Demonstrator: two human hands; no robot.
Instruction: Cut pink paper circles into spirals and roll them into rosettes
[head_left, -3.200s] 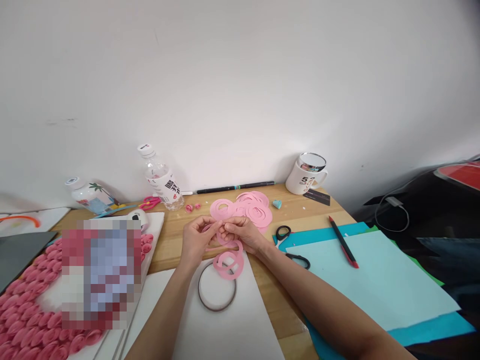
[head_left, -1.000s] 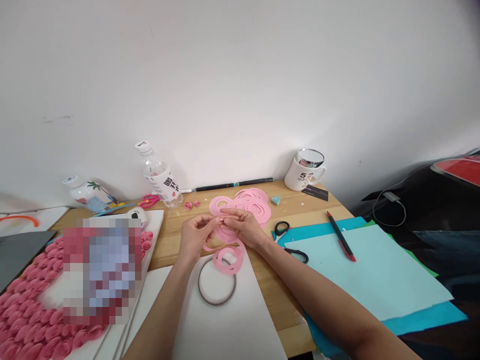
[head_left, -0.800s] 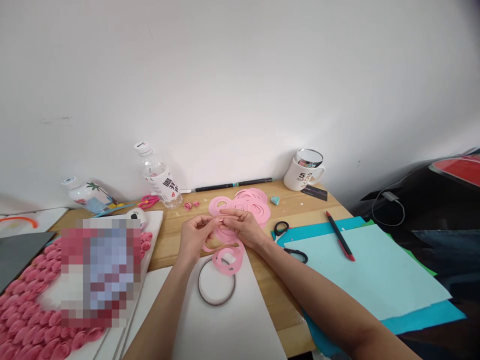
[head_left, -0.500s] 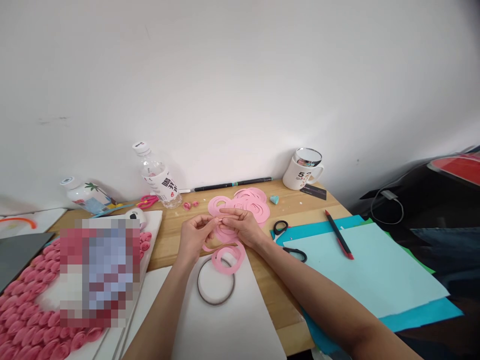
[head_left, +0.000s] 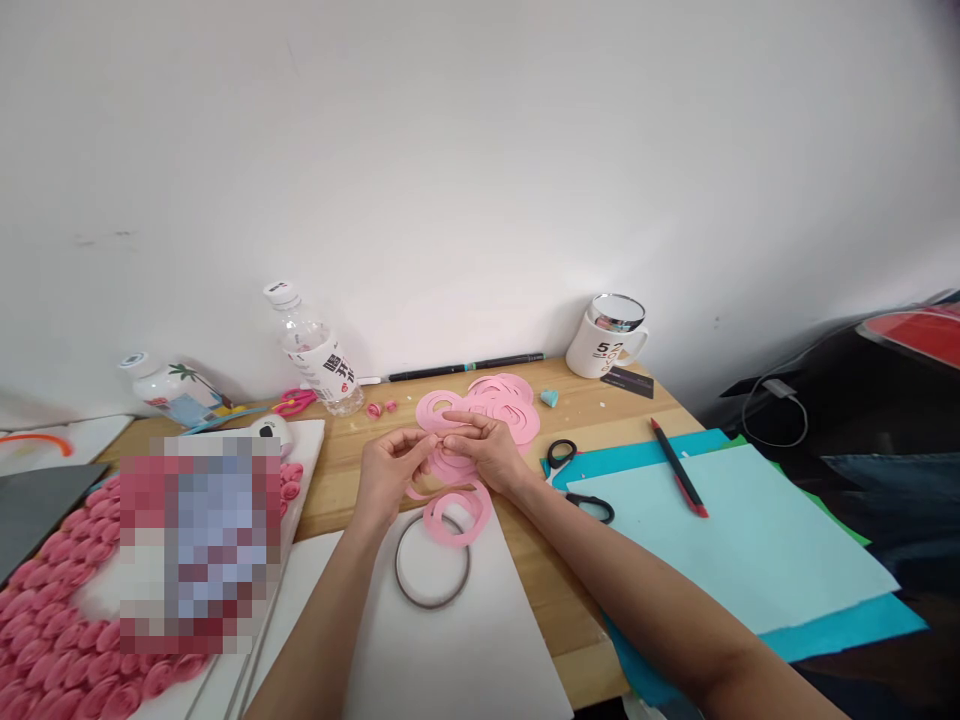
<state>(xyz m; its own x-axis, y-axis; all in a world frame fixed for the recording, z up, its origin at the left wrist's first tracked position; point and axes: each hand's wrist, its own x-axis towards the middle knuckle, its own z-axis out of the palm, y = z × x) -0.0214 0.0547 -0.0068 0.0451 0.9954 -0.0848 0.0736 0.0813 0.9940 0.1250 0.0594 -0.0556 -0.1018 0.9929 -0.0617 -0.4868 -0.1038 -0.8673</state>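
Note:
My left hand (head_left: 391, 472) and my right hand (head_left: 486, 450) meet fingertip to fingertip over the wooden table, both pinching the end of a pink paper strip. The part between the fingertips is mostly hidden. Part of a pink paper spiral (head_left: 457, 515) hangs or lies just below the hands, overlapping a thin dark ring (head_left: 433, 603) on a white sheet (head_left: 450, 665). Behind my hands lies a pile of pink paper spirals (head_left: 517, 405). Two small pink rolled pieces (head_left: 374, 410) rest to the left of the pile.
Left: a board with pink paper roses (head_left: 45, 610), a plastic bottle (head_left: 319, 360), a white jar (head_left: 169, 390) and pink scissors (head_left: 294, 402). Right: a mug (head_left: 596, 348), black-handled scissors (head_left: 561, 457), a pen (head_left: 679, 468) on pale blue sheets (head_left: 735, 540). A black pen (head_left: 465, 367) lies along the wall.

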